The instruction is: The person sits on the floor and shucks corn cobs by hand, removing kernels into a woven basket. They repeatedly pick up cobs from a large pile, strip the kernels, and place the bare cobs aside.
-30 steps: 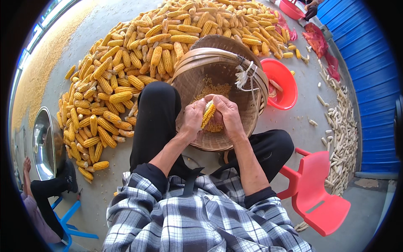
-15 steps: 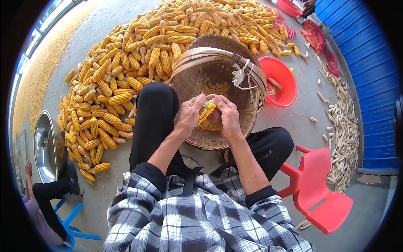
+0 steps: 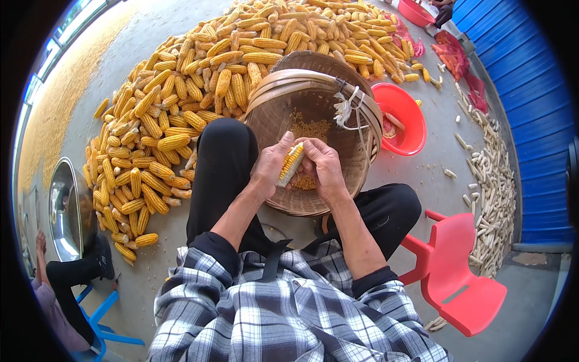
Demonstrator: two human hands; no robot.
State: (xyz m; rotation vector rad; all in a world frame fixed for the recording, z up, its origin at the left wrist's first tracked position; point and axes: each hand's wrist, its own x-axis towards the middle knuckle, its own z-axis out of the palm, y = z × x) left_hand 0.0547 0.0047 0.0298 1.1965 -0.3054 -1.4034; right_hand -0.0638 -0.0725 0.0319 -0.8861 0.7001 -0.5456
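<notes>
Between my two hands is an ear of corn (image 3: 291, 163), partly stripped: yellow kernels cover one side and pale bare cob shows at its lower end. My left hand (image 3: 271, 164) is closed round its left side, thumb up near the tip. Against the right side press the closed fingers of my right hand (image 3: 324, 168). Both hands are over a woven bamboo basket (image 3: 271, 116) with a broad handle, standing between my knees. Loose corn kernels (image 3: 310, 128) lie on the basket's bottom, partly hidden by my hands.
A large heap of corn ears (image 3: 175, 120) spreads ahead and left. Right of the basket stands a red basin (image 3: 413, 123); beyond it bare cobs (image 3: 491, 181) pile along the blue wall. A red chair (image 3: 455, 271) is at my right, a metal bowl (image 3: 63, 208) and another person (image 3: 66, 295) at left.
The ear of corn has turned in my hands, so its bare lower part now shows. My hands have shifted only slightly and still hold it above the basket.
</notes>
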